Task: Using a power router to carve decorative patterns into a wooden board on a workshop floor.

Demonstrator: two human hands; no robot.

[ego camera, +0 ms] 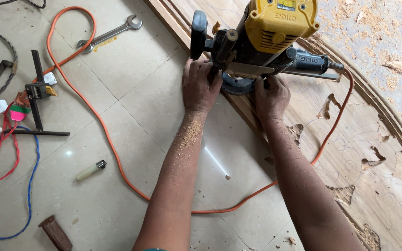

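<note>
A yellow and black electric router [261,37] stands upright on the edge of a large wooden panel [373,186] drawn with scroll patterns and partly carved. My left hand [200,86] grips the router's base on its left side, at the panel's edge. My right hand [271,95] holds the base on its right side, resting on the wood. Sawdust speckles both forearms. The round base plate [236,86] shows between my hands.
An orange power cord [112,144] loops across the tiled floor to the router. A steel wrench [110,32], a black metal clamp [36,90], a pale lighter [90,170], red and blue wires [5,153] and a brown wooden handle [56,233] lie at left. Sawdust covers the top right.
</note>
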